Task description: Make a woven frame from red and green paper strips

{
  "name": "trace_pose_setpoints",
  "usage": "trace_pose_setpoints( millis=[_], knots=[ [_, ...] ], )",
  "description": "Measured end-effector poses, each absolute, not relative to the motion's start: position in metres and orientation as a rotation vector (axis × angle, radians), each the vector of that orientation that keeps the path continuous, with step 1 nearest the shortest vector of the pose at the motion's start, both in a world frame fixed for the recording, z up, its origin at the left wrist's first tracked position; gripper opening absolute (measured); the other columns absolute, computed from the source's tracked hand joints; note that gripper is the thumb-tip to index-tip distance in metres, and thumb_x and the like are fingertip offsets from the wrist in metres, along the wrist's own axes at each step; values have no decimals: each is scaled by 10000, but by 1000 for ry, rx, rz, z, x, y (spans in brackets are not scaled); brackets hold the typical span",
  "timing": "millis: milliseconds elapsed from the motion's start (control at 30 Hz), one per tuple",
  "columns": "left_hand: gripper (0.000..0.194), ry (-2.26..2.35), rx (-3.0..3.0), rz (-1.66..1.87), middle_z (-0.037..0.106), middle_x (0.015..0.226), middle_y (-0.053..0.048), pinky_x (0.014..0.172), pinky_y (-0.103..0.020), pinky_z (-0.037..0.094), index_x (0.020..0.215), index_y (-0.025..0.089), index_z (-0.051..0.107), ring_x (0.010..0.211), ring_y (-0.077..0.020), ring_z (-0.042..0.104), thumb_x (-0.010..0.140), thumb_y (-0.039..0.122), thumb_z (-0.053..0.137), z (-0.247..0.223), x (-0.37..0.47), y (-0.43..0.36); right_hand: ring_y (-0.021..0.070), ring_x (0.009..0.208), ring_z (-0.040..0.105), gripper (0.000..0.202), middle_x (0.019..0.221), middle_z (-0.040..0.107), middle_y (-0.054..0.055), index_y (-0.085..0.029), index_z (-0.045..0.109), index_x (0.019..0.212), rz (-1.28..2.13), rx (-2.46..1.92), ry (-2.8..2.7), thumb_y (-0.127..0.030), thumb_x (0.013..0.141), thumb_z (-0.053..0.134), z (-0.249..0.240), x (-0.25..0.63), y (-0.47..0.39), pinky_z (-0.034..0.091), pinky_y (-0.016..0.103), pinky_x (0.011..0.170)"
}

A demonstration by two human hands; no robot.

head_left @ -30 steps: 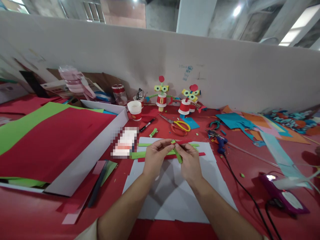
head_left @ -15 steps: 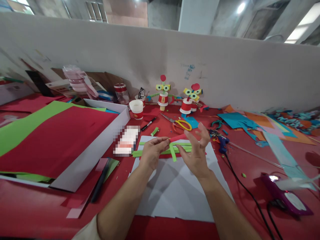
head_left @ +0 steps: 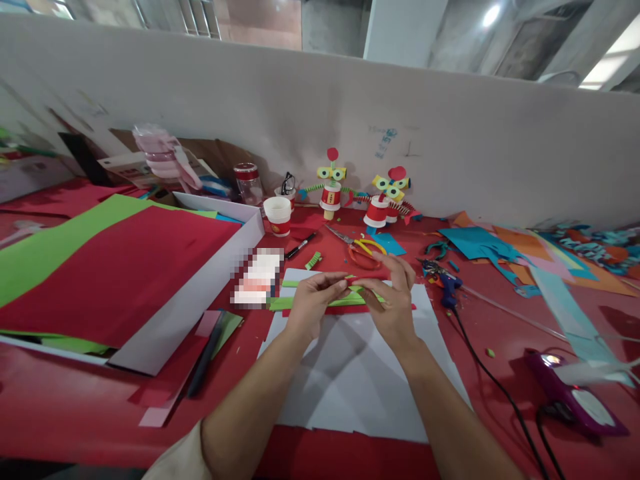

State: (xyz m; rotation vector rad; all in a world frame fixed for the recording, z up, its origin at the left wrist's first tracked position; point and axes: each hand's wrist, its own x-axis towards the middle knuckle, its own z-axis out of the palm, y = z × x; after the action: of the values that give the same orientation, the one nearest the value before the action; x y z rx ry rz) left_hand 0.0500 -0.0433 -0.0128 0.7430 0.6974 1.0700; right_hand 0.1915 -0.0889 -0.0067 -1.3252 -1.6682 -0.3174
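Observation:
My left hand (head_left: 309,310) pinches the joined end of a red paper strip (head_left: 373,275) and a bright green strip between thumb and fingertips. Close beside it, my right hand (head_left: 397,310) has its thumb and fingers bent in on the red strip, whose tail runs back past its fingers. The held green strip is mostly hidden by the fingers. Below both hands, loose green paper strips (head_left: 279,304) and a red strip (head_left: 411,307) lie across the top of a white sheet (head_left: 350,380).
A white box (head_left: 200,283) of coloured sheets stands left. Scissors (head_left: 367,251), a marker (head_left: 301,245) and a folded green strip (head_left: 313,260) lie beyond the sheet. Paper-cup figures (head_left: 331,197) stand by the wall. A blue glue gun (head_left: 451,288) with its cord lies right.
My right hand has come down and inward, its raised fingers now bent onto the red strip. The green strip that hung down has been folded up out of sight. The view shifted slightly.

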Motion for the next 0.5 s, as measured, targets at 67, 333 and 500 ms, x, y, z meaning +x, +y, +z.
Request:
trace_pose_setpoints(
  millis=[67, 333, 500],
  knots=[
    [255, 671, 778, 1082, 704, 714, -17, 752, -281, 512, 772, 156, 738, 687, -123, 634, 534, 206, 814, -15, 51, -43, 273, 1197, 406, 93, 1249, 544, 41, -273, 714, 797, -295, -1345, -1638, -260, 825, 626, -6, 189, -89, 356, 479, 1003],
    [231, 701, 897, 1125, 708, 704, -17, 688, -262, 498, 786, 167, 743, 670, -126, 619, 557, 135, 756, -15, 53, -44, 268, 1147, 454, 47, 1173, 590, 74, -233, 655, 778, -197, -1387, -1574, -261, 809, 633, -7, 184, -89, 357, 487, 975],
    [207, 699, 939, 1138, 696, 669, -9, 685, -256, 482, 765, 171, 744, 663, -123, 607, 566, 117, 731, -12, 54, -46, 248, 1063, 516, 42, 977, 654, 46, -243, 615, 845, -71, -1359, -1540, -257, 808, 629, -7, 183, -89, 377, 458, 946]
  ],
)
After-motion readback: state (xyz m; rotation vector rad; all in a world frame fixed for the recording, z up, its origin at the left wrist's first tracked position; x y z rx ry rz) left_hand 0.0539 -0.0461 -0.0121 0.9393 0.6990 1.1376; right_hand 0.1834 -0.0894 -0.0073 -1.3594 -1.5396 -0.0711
